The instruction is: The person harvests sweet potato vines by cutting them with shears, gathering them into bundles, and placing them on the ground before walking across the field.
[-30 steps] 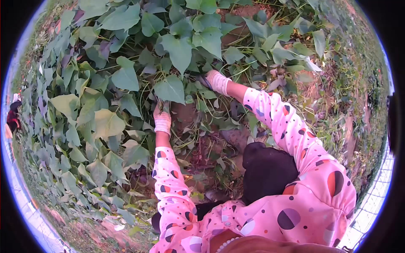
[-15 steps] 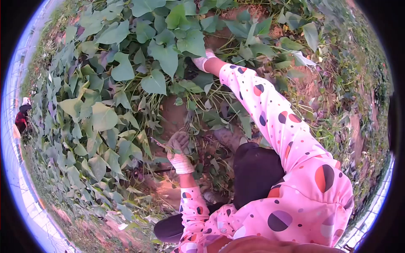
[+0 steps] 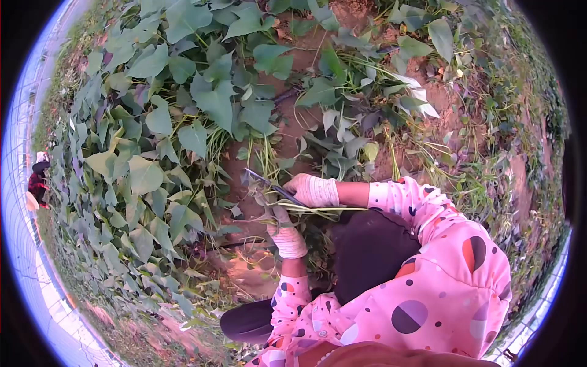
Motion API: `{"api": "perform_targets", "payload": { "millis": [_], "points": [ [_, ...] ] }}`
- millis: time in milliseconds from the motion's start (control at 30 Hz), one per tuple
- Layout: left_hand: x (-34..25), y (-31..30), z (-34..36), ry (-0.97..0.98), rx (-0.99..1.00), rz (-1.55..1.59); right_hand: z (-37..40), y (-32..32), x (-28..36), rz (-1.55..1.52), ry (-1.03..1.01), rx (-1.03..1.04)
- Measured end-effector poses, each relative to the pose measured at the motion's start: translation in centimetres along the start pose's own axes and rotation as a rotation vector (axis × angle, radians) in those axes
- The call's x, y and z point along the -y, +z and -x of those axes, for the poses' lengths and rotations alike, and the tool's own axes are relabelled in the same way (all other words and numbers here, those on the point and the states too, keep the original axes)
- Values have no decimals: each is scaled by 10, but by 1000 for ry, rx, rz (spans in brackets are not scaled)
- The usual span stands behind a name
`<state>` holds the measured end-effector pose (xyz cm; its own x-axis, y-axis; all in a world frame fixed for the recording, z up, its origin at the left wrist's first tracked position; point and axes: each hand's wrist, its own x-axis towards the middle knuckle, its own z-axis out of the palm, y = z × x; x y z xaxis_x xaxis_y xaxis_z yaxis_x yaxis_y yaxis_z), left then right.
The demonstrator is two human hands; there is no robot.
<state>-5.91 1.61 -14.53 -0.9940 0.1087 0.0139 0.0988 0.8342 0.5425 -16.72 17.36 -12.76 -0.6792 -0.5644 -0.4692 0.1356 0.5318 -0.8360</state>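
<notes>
My right hand [image 3: 315, 191], in a glove with a pale ribbed cuff, is closed around a slim dark scissors-like tool [image 3: 268, 178]. Its narrow tip points up and left, toward low stems beside bare soil. Just below, my gloved left hand [image 3: 286, 233] is closed on a bunch of cut vine stems [image 3: 333, 209], whose pale ends run right across my dark trouser knee [image 3: 373, 251]. Leaves partly cover the left fingers. Close in front of both hands stand rooted leafy vines [image 3: 263, 153] with heart-shaped green leaves.
Dense vines [image 3: 147, 174] fill the left side. Reddish soil [image 3: 440, 113] shows at right among trailing stems and a pale crumpled piece [image 3: 422, 101]. A person in dark and red clothing [image 3: 38, 180] is at the far left edge, near a pale plastic-like wall [image 3: 18, 244].
My right hand has drawn back from under the far leaves to beside my left hand, and the tool now shows in it. Long stems now lie at my left hand, across my knee.
</notes>
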Motion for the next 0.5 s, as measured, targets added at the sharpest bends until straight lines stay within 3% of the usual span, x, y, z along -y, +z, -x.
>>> {"api": "perform_targets", "payload": {
  "millis": [67,167,233,300,367,433,467,500],
  "points": [
    [-3,-20,-5,-107,-57,165,0,-10,7,-78,-20,-44],
    [11,-42,-6,-216,-159,120,6,-49,17,-521,79,-67],
    [9,-63,-11,-381,-250,442,-1,-83,10,-507,106,-355],
    [-6,-93,-22,-523,-357,801,-35,-120,-50,-586,234,-433],
    [-27,-138,-37,-797,-483,1404,-43,-165,-86,-363,457,-421],
    [-2,-160,-20,-624,-476,1105,-39,-177,-102,-770,371,-404],
    [24,-169,-8,-600,-410,1310,-43,-183,-124,-741,425,-336],
    [-2,-172,-25,-645,-575,1254,-54,-186,-143,-733,427,-332]
  ]
}}
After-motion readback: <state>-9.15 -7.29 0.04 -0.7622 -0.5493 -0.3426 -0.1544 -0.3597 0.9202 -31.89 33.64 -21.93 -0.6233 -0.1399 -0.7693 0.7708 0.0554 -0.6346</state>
